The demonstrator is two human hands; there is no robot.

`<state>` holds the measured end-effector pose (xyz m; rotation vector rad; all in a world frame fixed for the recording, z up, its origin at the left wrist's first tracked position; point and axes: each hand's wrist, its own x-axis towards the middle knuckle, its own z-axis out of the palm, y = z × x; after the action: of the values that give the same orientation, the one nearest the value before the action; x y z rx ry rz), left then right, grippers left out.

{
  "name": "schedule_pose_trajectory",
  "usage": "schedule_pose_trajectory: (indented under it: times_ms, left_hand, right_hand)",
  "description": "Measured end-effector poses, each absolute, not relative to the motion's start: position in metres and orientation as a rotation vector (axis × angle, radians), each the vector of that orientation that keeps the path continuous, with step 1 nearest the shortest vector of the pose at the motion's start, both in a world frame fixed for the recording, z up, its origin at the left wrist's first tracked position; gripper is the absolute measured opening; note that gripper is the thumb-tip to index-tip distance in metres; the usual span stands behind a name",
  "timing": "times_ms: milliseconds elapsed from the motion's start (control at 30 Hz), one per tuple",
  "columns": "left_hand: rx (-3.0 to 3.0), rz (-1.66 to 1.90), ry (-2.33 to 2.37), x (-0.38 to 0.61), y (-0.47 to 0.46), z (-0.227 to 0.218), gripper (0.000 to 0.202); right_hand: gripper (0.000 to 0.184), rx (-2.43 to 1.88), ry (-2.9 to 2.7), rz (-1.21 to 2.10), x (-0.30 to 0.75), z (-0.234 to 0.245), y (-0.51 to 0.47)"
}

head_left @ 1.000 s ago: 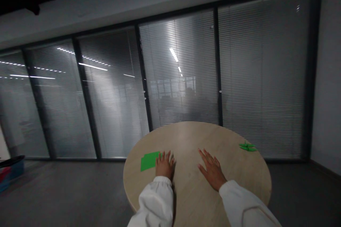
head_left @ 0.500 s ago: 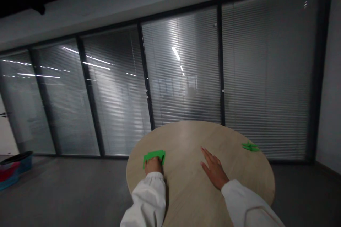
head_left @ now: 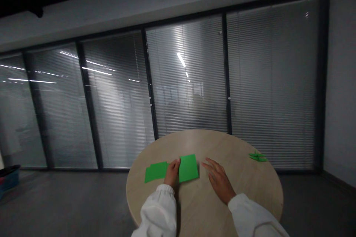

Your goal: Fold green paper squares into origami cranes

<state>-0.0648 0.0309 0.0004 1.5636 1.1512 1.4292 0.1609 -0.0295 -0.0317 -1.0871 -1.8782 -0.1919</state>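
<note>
Touching green square paper sheet (head_left: 189,168) at its left edge, left hand (head_left: 172,172) sits between it and flat green paper stack (head_left: 155,172); pinch or mere press, cannot tell. Sheet lies flat at middle of round pale wooden worktop (head_left: 200,207), likely set within reach of both hands. Right hand (head_left: 219,180) released, palm down, fingers spread, just right of sheet, not touching. Small folded green paper figure (head_left: 258,156) near far right rim, well apart, seemingly parked out of way.

An office meeting room: glass partition wall (head_left: 189,81) with blinds, round table (head_left: 244,185)
</note>
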Motion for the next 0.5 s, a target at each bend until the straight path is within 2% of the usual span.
schedule_pose_trajectory:
  times_ms: [200,367,500]
  left_hand:
    - [1.464,1.332,0.985,-0.04,0.025,0.008,0.052]
    - [1.437,1.273,1.041,-0.033,0.022,0.004,0.055]
    - [1.47,1.313,1.133,-0.032,0.022,-0.001,0.057]
  right_hand:
    - [0.048,-0.999,-1.913,-0.252,0.162,-0.024,-0.035]
    - [0.021,-0.96,-1.96,-0.202,0.159,-0.02,-0.039]
    - [0.012,-0.997,-1.999,-0.127,0.153,-0.015,-0.047]
